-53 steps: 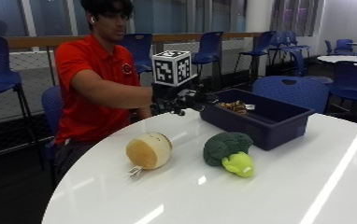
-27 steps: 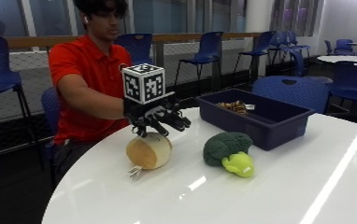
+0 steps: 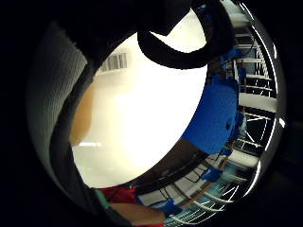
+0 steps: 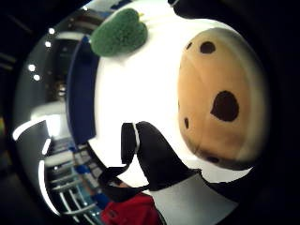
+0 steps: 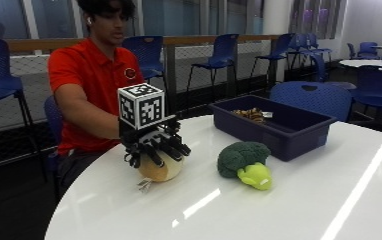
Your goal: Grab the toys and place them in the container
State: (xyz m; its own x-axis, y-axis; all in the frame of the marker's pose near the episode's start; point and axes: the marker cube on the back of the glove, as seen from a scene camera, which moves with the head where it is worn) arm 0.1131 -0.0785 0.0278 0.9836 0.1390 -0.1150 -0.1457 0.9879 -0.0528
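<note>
The gloved right hand (image 5: 156, 148) is sitting on top of the tan round plush toy (image 5: 159, 167), its fingers (image 5: 171, 150) draping down over the toy's upper half and curling around it without yet lifting it; I am judging this as the grasp step for the first of the two toys on the white table (image 5: 297, 210). To do it well, the fingers are needing to wrap low enough round the widest part of the ball-shaped body so it is not squeezing out when raised, and the lift is needing to clear the near wall of the dark blue container (image 5: 277, 125) before the hand is letting go over its hollow. The container is standing well apart from the toy, beyond the broccoli plush (image 5: 244, 161), so the carry is passing over or beside that second toy; brushing it is a risk worth watching. In the thumb side palm view the tan toy (image 4: 220, 98) is filling much of the field, showing an orange-tan face with dark brown spots and a paler cream rim, soft and rounded. A small tag is sticking out at its base on the table in the outside view. The broccoli plush is lying on its side, dark green head and lime stalk, untouched. Something striped is already lying inside the container; what it is I cannot tell.
</note>
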